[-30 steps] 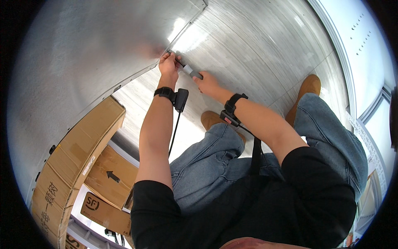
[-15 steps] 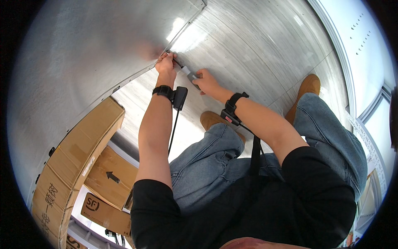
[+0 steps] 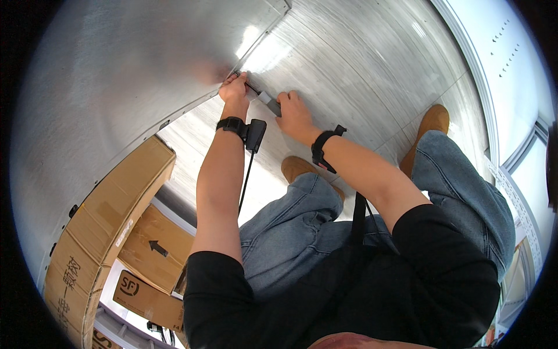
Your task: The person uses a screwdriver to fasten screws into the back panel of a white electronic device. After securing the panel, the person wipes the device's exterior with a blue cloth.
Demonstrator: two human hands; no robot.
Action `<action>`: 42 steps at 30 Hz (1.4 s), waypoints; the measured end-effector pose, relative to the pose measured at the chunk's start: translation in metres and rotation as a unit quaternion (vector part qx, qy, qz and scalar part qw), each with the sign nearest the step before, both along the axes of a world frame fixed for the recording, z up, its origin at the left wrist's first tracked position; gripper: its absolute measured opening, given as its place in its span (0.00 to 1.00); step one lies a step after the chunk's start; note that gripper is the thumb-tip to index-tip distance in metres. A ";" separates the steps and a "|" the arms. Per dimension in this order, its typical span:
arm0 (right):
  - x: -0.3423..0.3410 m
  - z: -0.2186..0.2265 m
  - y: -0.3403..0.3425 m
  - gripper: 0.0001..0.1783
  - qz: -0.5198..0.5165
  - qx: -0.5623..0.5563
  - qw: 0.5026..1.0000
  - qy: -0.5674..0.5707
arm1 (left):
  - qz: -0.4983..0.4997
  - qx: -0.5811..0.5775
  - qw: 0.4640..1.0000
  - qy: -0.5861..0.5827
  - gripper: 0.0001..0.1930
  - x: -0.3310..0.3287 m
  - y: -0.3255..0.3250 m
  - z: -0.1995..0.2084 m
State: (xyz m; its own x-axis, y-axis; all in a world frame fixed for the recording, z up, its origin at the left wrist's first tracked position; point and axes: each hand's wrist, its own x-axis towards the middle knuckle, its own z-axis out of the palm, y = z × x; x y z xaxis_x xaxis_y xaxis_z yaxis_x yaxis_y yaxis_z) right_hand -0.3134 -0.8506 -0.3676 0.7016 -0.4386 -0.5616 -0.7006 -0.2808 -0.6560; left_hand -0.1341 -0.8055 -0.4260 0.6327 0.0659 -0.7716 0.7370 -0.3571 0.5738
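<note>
tool (image 3: 271,103) in hand at the edge of a metal panel (image 3: 133,64); clock directions take twelve as the top of the view. the tool sits just above centre, over the pale floor (image 3: 360,75), between the left hand (image 3: 233,89) and the right hand (image 3: 295,114). the right hand is the nearer to its grey handle, which lies toward ten o'clock from that hand's middle and toward four o'clock from the left hand. the right fingers curl about the butt end, gripping it. the left fingers are bunched at the panel's edge, beside the far end of the tool; whether they pinch the shaft (image 3: 252,88) or some small part cannot be told. the long axis runs between ten-thirty and four-thirty: the thin dark shaft points to ten-thirty, toward the panel's edge, and the butt to four-thirty, into the right hand. the tip is hidden by the left fingers, so contact with the panel cannot be confirmed. the edge itself runs from about one-thirty to seven-thirty, roughly square across the tool's line as viewed. farther out, a black strap circles each wrist, the left strap (image 3: 232,124) bearing a black block (image 3: 256,135); a long carton (image 3: 110,198) lies against the panel toward eight o'clock, and a brown shoe (image 3: 433,118) stands on the floor toward two o'clock.
</note>
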 end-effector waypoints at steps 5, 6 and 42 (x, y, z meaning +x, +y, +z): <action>-0.002 0.005 0.001 0.28 0.044 -0.029 0.999 0.011 | -0.006 0.019 1.000 0.005 0.10 0.003 0.001 0.001; -0.001 0.007 0.002 0.28 0.049 -0.032 0.998 0.015 | -0.023 0.018 1.000 0.008 0.10 0.006 0.005 -0.002; 0.010 -0.021 -0.005 0.21 -0.190 0.428 0.883 0.038 | 0.018 -0.113 0.993 0.041 0.04 0.007 0.011 0.002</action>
State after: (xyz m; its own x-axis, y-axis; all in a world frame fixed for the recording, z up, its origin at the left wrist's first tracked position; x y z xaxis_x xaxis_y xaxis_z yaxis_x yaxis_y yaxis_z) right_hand -0.3030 -0.8558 -0.3888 0.5418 -0.0268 -0.8401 -0.6887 0.5588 -0.4620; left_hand -0.1275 -0.7950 -0.4243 0.5679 -0.0926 -0.8178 0.7944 -0.1985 0.5741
